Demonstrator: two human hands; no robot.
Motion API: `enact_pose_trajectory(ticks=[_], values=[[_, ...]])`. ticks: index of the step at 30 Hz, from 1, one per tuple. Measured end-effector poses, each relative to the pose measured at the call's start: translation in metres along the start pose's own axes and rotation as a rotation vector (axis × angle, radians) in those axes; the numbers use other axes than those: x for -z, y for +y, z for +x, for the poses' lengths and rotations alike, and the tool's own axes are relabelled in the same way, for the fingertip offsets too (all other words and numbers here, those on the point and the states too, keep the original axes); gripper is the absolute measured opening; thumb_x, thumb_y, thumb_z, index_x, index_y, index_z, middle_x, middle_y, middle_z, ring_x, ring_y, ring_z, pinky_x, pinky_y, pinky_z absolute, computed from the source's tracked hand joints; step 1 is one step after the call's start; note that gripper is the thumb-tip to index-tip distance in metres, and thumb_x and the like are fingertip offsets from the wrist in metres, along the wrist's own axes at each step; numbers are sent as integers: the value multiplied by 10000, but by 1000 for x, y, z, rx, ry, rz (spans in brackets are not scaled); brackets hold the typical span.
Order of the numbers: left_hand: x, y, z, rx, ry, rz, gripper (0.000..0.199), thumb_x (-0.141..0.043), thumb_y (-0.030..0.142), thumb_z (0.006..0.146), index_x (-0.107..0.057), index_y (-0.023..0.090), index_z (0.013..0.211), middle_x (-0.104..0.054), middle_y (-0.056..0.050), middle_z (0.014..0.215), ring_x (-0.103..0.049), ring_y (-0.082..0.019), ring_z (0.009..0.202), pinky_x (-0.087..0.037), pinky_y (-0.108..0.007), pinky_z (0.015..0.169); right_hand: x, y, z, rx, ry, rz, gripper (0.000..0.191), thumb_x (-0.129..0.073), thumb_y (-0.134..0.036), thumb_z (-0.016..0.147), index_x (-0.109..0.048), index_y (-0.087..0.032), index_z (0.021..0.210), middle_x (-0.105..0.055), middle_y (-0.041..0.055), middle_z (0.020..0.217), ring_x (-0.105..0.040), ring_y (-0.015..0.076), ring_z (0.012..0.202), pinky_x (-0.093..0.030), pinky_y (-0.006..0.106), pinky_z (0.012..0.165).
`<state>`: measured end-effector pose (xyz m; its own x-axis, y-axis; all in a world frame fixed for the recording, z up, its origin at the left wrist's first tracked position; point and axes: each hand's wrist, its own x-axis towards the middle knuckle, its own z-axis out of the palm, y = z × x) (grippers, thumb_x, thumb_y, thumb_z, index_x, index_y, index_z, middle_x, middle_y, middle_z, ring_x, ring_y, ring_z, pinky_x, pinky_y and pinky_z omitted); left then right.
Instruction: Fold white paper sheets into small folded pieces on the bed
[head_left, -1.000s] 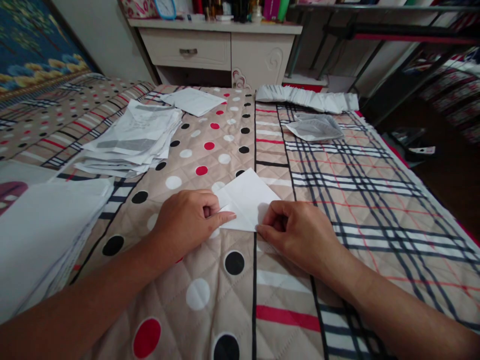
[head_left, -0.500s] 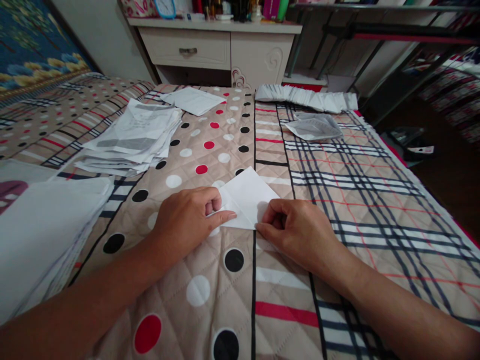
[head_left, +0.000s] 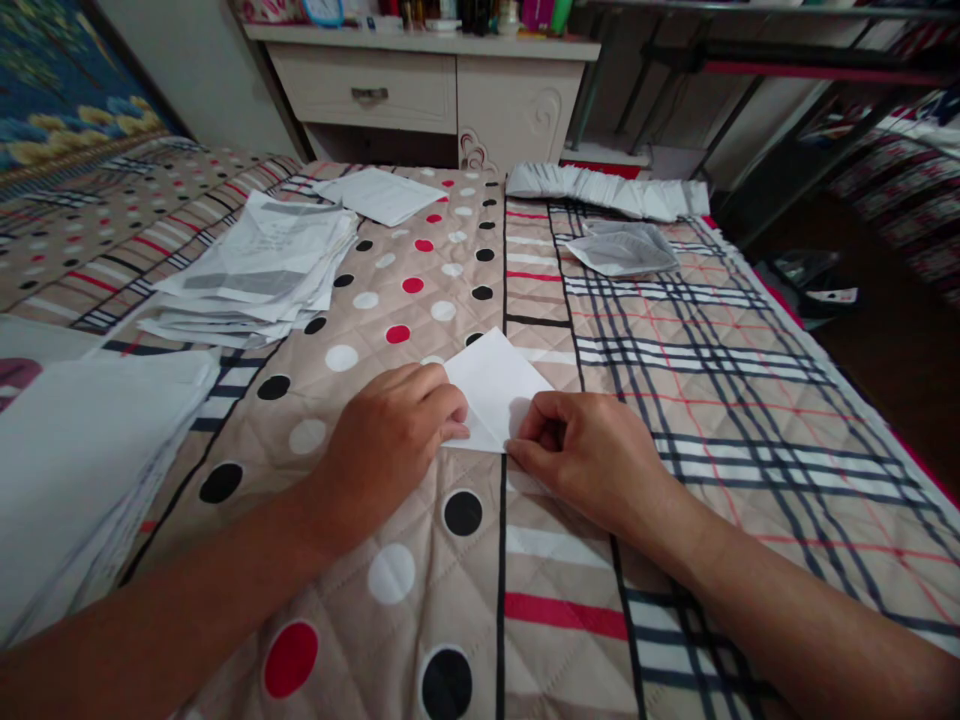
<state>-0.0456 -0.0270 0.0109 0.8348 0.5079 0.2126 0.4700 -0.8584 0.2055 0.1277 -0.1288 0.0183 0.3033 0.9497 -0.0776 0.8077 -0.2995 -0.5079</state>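
Note:
A small folded sheet of white paper lies on the patterned quilt, one corner pointing away from me. My left hand is closed at its left side, fingers curled and pressing on the folded flap. On the right, my right hand pinches the lower right corner between thumb and forefinger. The fingers of both hands cover parts of the paper's edges.
Stacks of paper sheets lie at left, with a larger white pile nearer me. A row of folded papers and a folded grey-white piece sit at far right. Behind the bed stands a white cabinet.
My left hand's fingers have curled over and moved slightly right along the paper's flap; the thumb no longer stretches out on top. My right hand keeps its pinch. The view has shifted slightly.

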Motion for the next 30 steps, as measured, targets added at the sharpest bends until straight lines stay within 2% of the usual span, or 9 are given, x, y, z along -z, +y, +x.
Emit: enact_pose_trajectory(ticks=[5,9,16,21,26,30], values=[[-4,6,0,-38,-76,-72,116,-512,111,906,-608,151,854,-601,-35,879,-584,-178,809,-432,-302,701,-1,0,1,-12,-2,8,98,-680,-291,709,-670,-243,625,-622,-54,552,-487,96,511,-262,243,523],[-4,13,0,20,-82,-50,78,-585,216,893,-590,147,857,-589,-41,880,-583,-192,788,-434,-310,680,0,0,1,-7,3,5,95,-683,-297,706,-673,-242,629,-627,-51,561,-490,98,514,-259,244,521],[-8,14,2,77,-51,-115,278,-732,363,788,-558,154,845,-573,-27,881,-559,-172,746,-417,-298,663,-1,1,1,-11,0,7,103,-682,-306,709,-673,-243,628,-623,-47,552,-484,102,511,-247,244,517],[-7,12,2,21,-69,-230,192,-678,278,840,-612,228,1013,-599,3,995,-572,-144,787,-405,-273,665,0,2,2,2,-9,22,94,-683,-304,712,-677,-239,645,-620,-49,555,-478,95,507,-257,242,522],[-4,12,5,95,-120,-287,63,-665,263,832,-660,259,894,-602,28,948,-557,-129,759,-385,-263,645,0,2,2,1,-15,30,99,-681,-306,719,-677,-239,646,-618,-50,558,-477,93,508,-259,243,523],[-6,13,6,129,-92,-280,94,-684,285,798,-651,255,880,-604,32,934,-532,-128,722,-370,-273,636,0,2,1,-4,-9,18,105,-686,-317,715,-676,-242,642,-619,-50,560,-480,98,516,-258,244,525]])
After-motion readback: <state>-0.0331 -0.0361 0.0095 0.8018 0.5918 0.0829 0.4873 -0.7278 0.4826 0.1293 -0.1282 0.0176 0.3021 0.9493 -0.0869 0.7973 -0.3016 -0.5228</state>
